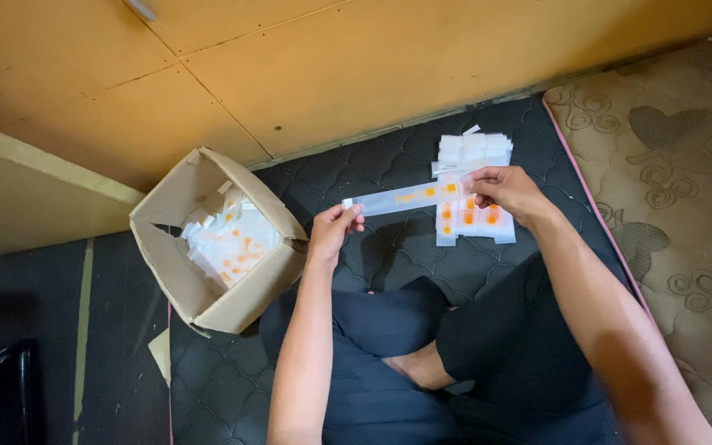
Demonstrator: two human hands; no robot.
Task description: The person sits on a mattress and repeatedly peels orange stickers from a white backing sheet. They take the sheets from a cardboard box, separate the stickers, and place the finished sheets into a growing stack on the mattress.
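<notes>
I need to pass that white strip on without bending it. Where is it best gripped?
By its two short ends, coming from either side, as the left hand and right hand do now. The white strip is long, thin and flimsy, so a middle grip would probably let it sag.

Strip [405, 198] markings too small

A long, translucent white strip [405, 198] with small orange patches, stretched almost level and held at both ends above a dark quilted mat, right of centre.
</notes>
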